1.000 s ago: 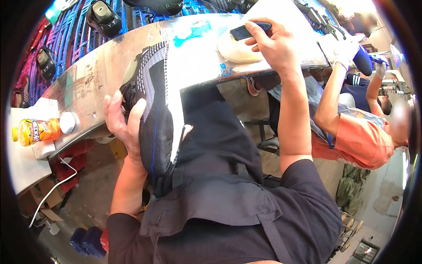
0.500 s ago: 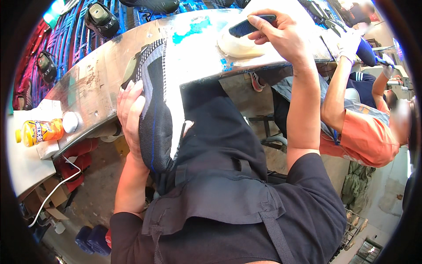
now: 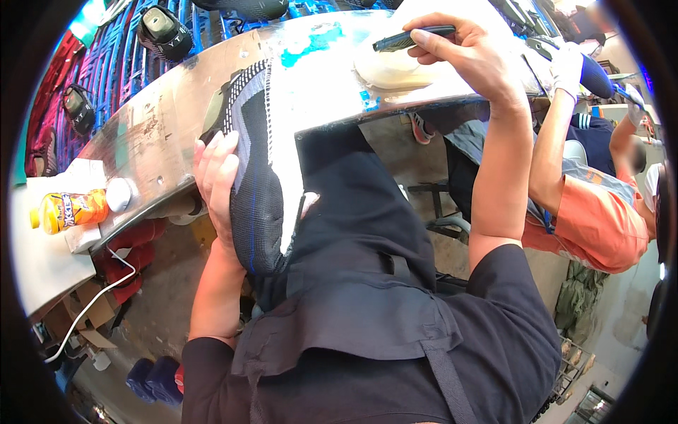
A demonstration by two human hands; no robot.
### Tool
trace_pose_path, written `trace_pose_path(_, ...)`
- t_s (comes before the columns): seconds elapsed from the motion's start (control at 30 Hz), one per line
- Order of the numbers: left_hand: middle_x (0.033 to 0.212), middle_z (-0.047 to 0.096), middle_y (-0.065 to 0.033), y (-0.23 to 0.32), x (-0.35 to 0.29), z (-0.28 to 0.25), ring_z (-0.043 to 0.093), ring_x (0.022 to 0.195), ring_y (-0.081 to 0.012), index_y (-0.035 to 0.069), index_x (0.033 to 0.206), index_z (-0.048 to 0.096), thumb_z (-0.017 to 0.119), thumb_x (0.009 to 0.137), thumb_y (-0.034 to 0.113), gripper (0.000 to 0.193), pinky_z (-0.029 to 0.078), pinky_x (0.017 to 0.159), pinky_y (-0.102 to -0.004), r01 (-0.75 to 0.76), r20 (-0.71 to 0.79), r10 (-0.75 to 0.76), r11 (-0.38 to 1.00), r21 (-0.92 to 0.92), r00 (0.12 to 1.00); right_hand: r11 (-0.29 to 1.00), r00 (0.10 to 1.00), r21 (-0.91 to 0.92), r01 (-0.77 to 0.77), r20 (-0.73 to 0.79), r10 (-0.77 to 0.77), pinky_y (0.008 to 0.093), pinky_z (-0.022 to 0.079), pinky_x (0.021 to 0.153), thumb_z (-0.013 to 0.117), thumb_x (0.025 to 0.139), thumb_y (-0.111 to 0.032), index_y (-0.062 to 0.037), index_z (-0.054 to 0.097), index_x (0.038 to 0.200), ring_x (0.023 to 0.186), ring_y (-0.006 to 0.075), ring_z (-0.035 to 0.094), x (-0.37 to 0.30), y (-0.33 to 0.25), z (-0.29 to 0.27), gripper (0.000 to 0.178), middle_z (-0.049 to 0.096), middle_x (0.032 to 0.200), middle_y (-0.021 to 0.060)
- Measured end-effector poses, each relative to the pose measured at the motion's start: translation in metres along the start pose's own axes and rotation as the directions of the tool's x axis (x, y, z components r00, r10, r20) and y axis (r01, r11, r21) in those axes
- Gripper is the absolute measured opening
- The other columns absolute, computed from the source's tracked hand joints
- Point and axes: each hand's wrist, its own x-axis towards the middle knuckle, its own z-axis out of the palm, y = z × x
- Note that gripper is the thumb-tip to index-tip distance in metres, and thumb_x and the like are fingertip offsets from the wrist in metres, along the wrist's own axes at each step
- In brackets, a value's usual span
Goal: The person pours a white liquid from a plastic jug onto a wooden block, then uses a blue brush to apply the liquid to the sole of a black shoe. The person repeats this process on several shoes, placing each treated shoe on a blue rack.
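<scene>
A black-and-grey knit shoe upper is gripped by my left hand, whose fingers wrap its near side. It stands on edge with its pale underside facing right and one end reaching over the bench edge. My right hand pinches a dark flat tool, which looks like a brush, above the bench. Beneath the tool sits a cream-white rounded dish, mostly washed out by glare.
The curved bench carries blue stains. Racks with dark shoes stand beyond it. At left are an orange bottle, a round white lid-like thing and a cable. A person in orange works close at right.
My right hand has shifted slightly right, and the brush-like tool has turned to show its thin edge. The shoe upper stays in my left hand; the whole view has moved a little.
</scene>
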Motion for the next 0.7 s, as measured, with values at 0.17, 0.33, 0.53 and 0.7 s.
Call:
trace_pose_path(0.17, 0.146, 0.053, -0.0253, 0.0, -0.005, 0.003, 0.056, 0.134, -0.0438, 0.004, 0.157, 0.031, 0.1, 0.07, 0.058, 0.123, 0.039, 0.12, -0.0672, -0.016, 0.003, 0.016, 1.0, 0.025, 1.0, 0.998, 0.998, 0.041, -0.048, 0.041, 0.046, 0.0282, 0.063, 0.092, 0.075, 0.108, -0.024, -0.0071, 0.078, 0.129, 0.102, 0.014, 0.078, 0.004, 0.004, 0.008, 0.027, 0.081, 0.108, 0.0079)
trace_pose_path(0.33, 0.145, 0.056, -0.0254, 0.008, 0.001, 0.005, 0.055, 0.137, -0.0401, 0.0, 0.148, 0.04, 0.093, 0.08, 0.061, 0.106, 0.034, 0.127, -0.0651, -0.026, -0.057, 0.026, 1.0, 0.004, 0.998, 0.998, 1.0, -0.066, -0.007, 0.022, 0.008, 0.0294, 0.063, 0.093, 0.075, 0.108, -0.027, -0.0071, 0.079, 0.128, 0.102, 0.0149, 0.079, -0.004, -0.007, -0.003, 0.029, 0.081, 0.108, 0.0092)
trace_pose_path(0.53, 0.147, 0.052, -0.0251, 0.004, -0.005, 0.01, 0.054, 0.138, -0.0426, 0.003, 0.149, 0.037, 0.095, 0.076, 0.061, 0.11, 0.035, 0.126, -0.0667, -0.026, -0.044, 0.027, 0.999, 0.03, 0.999, 0.997, 0.936, -0.072, -0.035, -0.352, 0.008, 0.0277, 0.063, 0.078, 0.075, 0.108, -0.025, -0.0054, 0.078, 0.129, 0.086, 0.0127, 0.079, -0.024, -0.002, 0.039, 0.029, 0.082, 0.096, 0.0096)
trace_pose_path(0.7, 0.145, 0.059, -0.0215, 0.003, -0.002, 0.002, 0.056, 0.138, -0.0404, 0.007, 0.145, 0.043, 0.093, 0.083, 0.048, 0.089, 0.03, 0.129, -0.0657, -0.065, 0.041, 0.065, 0.998, 0.007, 0.997, 0.94, 0.852, 0.337, -0.06, -0.474, 0.224, 0.0312, 0.066, 0.071, 0.071, 0.109, -0.017, 0.0086, 0.068, 0.131, 0.082, 0.0222, 0.081, -0.036, -0.001, 0.06, 0.033, 0.08, 0.096, 0.0179)
